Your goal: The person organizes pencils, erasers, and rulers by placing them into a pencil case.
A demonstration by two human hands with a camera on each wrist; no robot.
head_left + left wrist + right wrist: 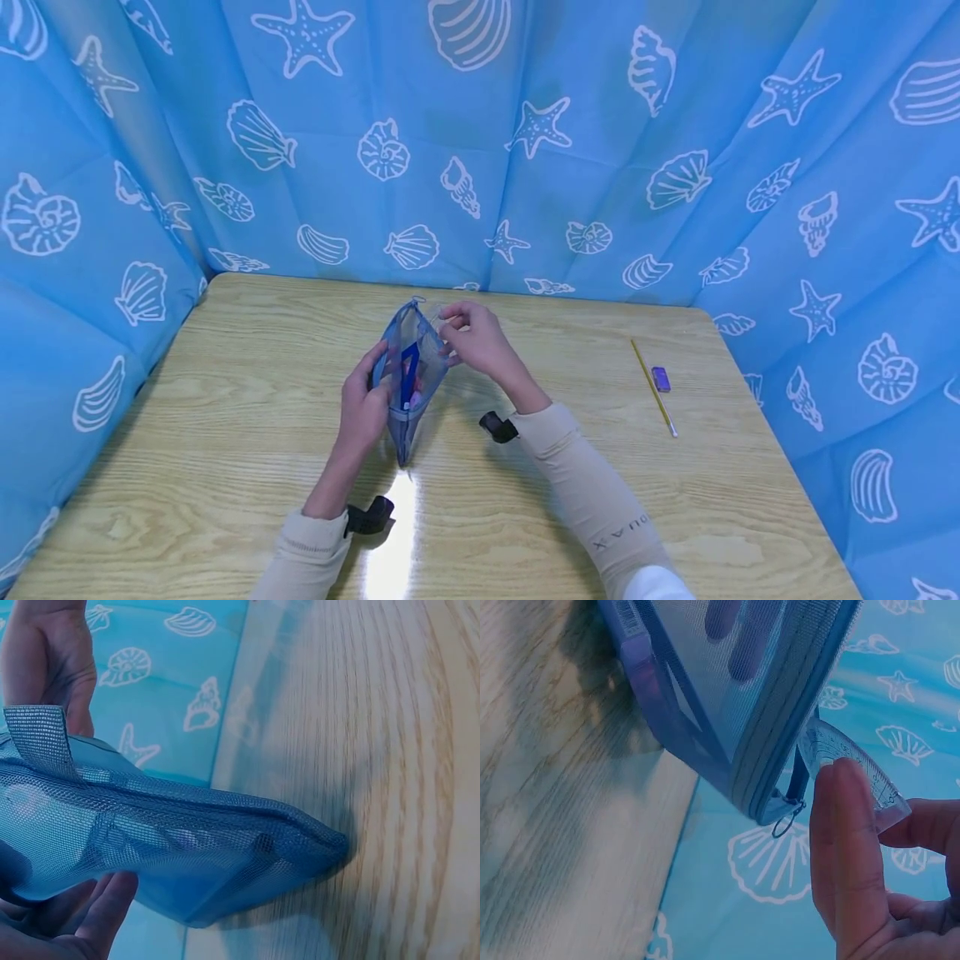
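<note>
My left hand (365,408) grips one side of a blue mesh zip pouch (402,429), which is tilted with its mouth open above the table. Inside lie a blue set square (409,367) and some pinkish items, too blurred to name. At the far end of the mouth, my right hand (476,337) pinches a clear protractor (836,742) between thumb and fingers. Part of the protractor is hidden behind the pouch's rim in the right wrist view. Mesh and a fabric tab (41,742) of the pouch fill much of the left wrist view.
To the right on the wooden table (225,433) lie a yellow pencil (652,387) and a small purple eraser-like block (661,379) beside it. A blue curtain (480,150) with white shell prints stands around the back and sides.
</note>
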